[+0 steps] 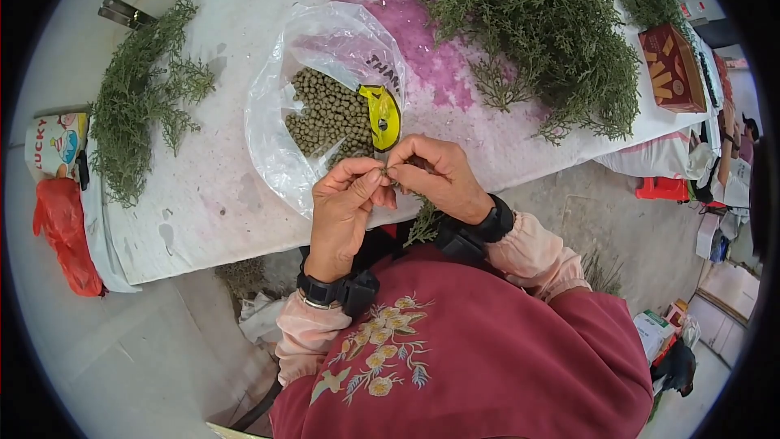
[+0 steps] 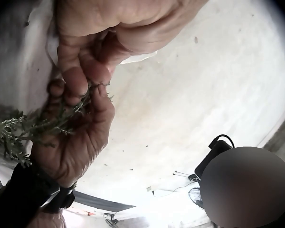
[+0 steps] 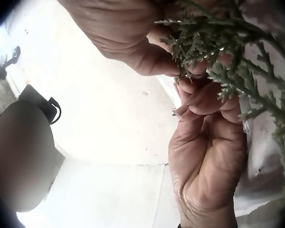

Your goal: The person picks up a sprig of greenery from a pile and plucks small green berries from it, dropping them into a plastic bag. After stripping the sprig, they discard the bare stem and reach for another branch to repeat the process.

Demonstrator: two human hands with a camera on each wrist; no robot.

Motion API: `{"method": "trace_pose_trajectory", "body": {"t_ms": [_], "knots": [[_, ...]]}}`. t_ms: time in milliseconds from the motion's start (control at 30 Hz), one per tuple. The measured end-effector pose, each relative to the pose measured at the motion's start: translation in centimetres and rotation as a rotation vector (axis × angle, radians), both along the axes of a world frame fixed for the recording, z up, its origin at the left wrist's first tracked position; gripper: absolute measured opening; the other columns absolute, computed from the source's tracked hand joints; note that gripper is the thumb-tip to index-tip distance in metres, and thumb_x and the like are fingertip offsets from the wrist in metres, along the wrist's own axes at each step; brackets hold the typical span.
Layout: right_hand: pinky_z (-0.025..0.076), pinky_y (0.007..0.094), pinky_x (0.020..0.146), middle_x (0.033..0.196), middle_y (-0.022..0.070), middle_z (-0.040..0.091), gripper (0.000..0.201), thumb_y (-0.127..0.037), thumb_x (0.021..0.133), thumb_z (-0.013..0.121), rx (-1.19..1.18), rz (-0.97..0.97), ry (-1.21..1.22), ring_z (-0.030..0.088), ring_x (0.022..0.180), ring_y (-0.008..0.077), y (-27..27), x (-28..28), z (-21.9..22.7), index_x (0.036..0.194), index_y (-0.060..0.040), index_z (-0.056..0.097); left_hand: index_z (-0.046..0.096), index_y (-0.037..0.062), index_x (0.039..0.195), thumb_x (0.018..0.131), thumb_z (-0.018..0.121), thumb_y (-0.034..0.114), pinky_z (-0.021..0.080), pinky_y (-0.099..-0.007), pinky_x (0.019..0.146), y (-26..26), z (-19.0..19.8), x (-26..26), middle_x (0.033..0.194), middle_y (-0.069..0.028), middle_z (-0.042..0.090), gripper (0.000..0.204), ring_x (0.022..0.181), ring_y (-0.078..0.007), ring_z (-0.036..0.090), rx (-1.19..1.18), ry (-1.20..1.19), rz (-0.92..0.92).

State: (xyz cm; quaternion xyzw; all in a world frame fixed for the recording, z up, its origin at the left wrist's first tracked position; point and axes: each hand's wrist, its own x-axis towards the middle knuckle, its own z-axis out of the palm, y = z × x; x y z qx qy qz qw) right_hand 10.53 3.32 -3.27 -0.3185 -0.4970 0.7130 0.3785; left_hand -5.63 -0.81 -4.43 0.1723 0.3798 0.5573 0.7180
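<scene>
Both hands meet over the near edge of the white-covered table (image 1: 219, 232), in front of a clear plastic bag (image 1: 272, 142). My right hand (image 1: 443, 181) holds a green evergreen sprig (image 3: 256, 90), whose leafy part hangs below the palm. At the sprig's end, my left hand (image 1: 345, 207) pinches with thumb and fingers, fingertips right against those of the right hand. A tiny bit sticks out at the left fingertips in the right wrist view; I cannot tell what it is. Many small round greenish-brown balls (image 1: 325, 114) fill the open bag, which has yellow and black printing.
A big heap of evergreen branches (image 1: 536, 32) lies at the back right, a smaller one (image 1: 134, 106) at the left. A dark red box (image 1: 670, 69) stands at the right end. A red plastic bag (image 1: 65, 232) hangs by the left edge. Purple stains mark the cover.
</scene>
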Motion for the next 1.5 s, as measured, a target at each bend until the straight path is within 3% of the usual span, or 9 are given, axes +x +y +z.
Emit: {"method": "trace_pose_trajectory", "body": {"t_ms": [467,600,700,867,967,1067,1267,1333,1500], "knots": [[0.041,0.0179,0.055,0.077,-0.0002,0.059,0.005,-0.005,0.086,0.053,0.072,0.013,-0.054,0.05,0.063,0.003,-0.1,0.0,-0.2,0.086,-0.0007,0.057,0.06,-0.0032,0.092,0.085,0.059,0.003,0.05,-0.0294,0.06,0.0,-0.3,0.0,0.079,-0.0095,0.062,0.01,0.063,-0.0134,0.055,0.006,0.038,-0.021],[0.043,0.0192,0.06,0.08,0.0005,0.059,0.006,-0.004,0.087,0.053,0.077,0.0,-0.098,0.051,0.068,0.0043,-0.1,-0.1,0.3,0.088,-0.0002,0.057,0.061,-0.003,0.093,0.085,0.059,0.003,0.05,-0.0295,0.06,0.3,-0.3,0.2,0.08,-0.0095,0.062,0.01,0.062,-0.0133,0.055,0.046,0.025,-0.016],[0.045,0.0212,0.067,0.081,0.0011,0.06,0.008,-0.002,0.086,0.055,-0.042,0.048,0.058,0.054,0.074,0.0063,0.1,0.4,0.5,0.093,0.0001,0.058,0.061,-0.0028,0.094,0.085,0.059,0.003,0.05,-0.0296,0.061,0.5,-0.6,0.1,0.08,-0.0096,0.062,0.011,0.062,-0.0133,0.055,0.096,-0.058,-0.005],[0.046,0.0226,0.071,0.084,0.0015,0.06,0.012,0.0,0.085,0.056,0.038,0.055,-0.11,0.056,0.079,0.0081,-0.6,1.4,3.2,0.097,0.0004,0.057,0.059,-0.0029,0.102,0.087,0.057,0.006,0.051,-0.0304,0.062,0.1,-1.1,-0.1,0.082,-0.0104,0.062,0.017,0.064,-0.0151,0.057,0.093,-0.15,-0.022],[0.046,0.0234,0.07,0.085,0.0022,0.06,0.016,0.003,0.082,0.058,0.14,0.222,-0.421,0.057,0.079,0.0085,0.7,1.8,6.2,0.097,0.0006,0.056,0.057,-0.003,0.106,0.088,0.056,0.008,0.052,-0.0312,0.063,0.7,-0.9,-0.5,0.083,-0.0111,0.062,0.021,0.065,-0.0166,0.059,0.132,-0.17,-0.018],[0.046,0.0246,0.07,0.085,0.003,0.059,0.015,0.004,0.081,0.057,0.203,0.207,-0.358,0.057,0.078,0.0096,4.1,-0.9,12.2,0.096,0.0006,0.056,0.055,-0.0029,0.11,0.089,0.054,0.01,0.052,-0.0324,0.064,0.7,-1.5,-0.9,0.084,-0.0122,0.063,0.025,0.067,-0.0189,0.061,0.139,-0.24,-0.045],[0.044,0.0231,0.066,0.083,0.0045,0.061,0.023,-0.02,0.086,0.058,0.618,0.215,0.002,0.055,0.072,0.0094,16.7,-17.9,20.9,0.098,-0.0006,0.059,0.055,-0.0026,0.111,0.09,0.054,0.012,0.052,-0.0332,0.066,0.8,-2.0,-1.1,0.088,-0.0125,0.062,0.026,0.07,-0.0206,0.062,0.16,-0.289,-0.165],[0.046,0.0263,0.064,0.078,0.0068,0.063,0.022,-0.023,0.08,0.064,0.791,0.036,-0.15,0.059,0.069,0.0134,19.2,-23.5,22.6,0.091,-0.0042,0.062,0.055,-0.0021,0.111,0.089,0.054,0.012,0.052,-0.033,0.066,0.7,-1.6,-1.0,0.087,-0.0122,0.062,0.025,0.069,-0.0207,0.062,0.168,-0.286,-0.16],[0.042,0.0217,0.064,0.079,0.0038,0.061,0.027,-0.018,0.086,0.059,1.335,0.178,-0.463,0.054,0.071,0.0079,15.1,-21.8,21.8,0.108,-0.0031,0.058,0.056,-0.0005,0.11,0.088,0.056,0.012,0.052,-0.0323,0.064,0.5,-1.6,-1.9,0.086,-0.011,0.062,0.025,0.066,-0.0205,0.062,0.164,-0.351,-0.194]]}}
